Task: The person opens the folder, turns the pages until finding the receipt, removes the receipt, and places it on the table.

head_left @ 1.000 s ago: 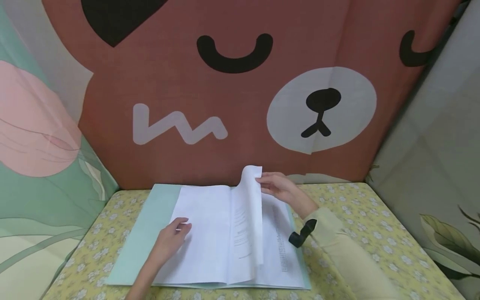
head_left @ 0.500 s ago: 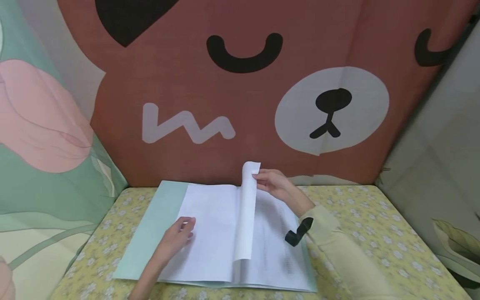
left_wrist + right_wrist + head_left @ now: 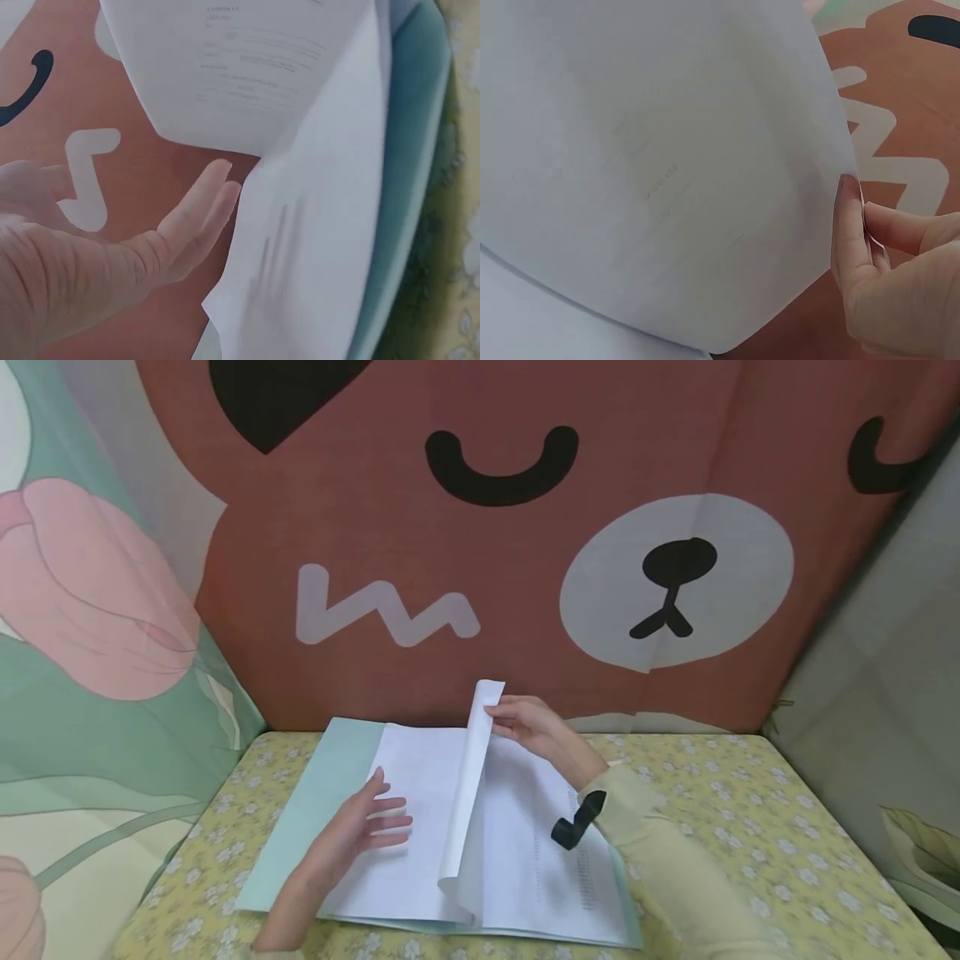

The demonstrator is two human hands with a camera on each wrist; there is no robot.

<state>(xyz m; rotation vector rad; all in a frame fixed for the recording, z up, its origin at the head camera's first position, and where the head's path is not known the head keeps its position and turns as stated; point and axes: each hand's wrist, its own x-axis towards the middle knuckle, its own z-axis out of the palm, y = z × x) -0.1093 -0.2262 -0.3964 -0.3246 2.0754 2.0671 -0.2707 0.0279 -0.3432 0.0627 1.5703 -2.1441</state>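
A light green folder lies spread open with white printed pages in it. My right hand pinches the top outer corner of one sheet, which stands up in a curl near the fold. In the right wrist view, thumb and fingers meet on either side of that sheet's edge. Over the left page my left hand holds nothing, its fingers spread and thumb up. The left wrist view shows those fingers straight, casting shadows on the paper. Small lines of print run down the right page.
The folder rests on a yellow floral tablecloth. Behind the table hangs a brown bear-print cloth, with a green printed cloth at the left and a grey one at the right. A black strap hangs at the right wrist.
My right hand has carried the lifted sheet leftward across the fold, its lower edge now over the left page. My left hand's fingers have spread and straightened. The head view has shifted slightly.
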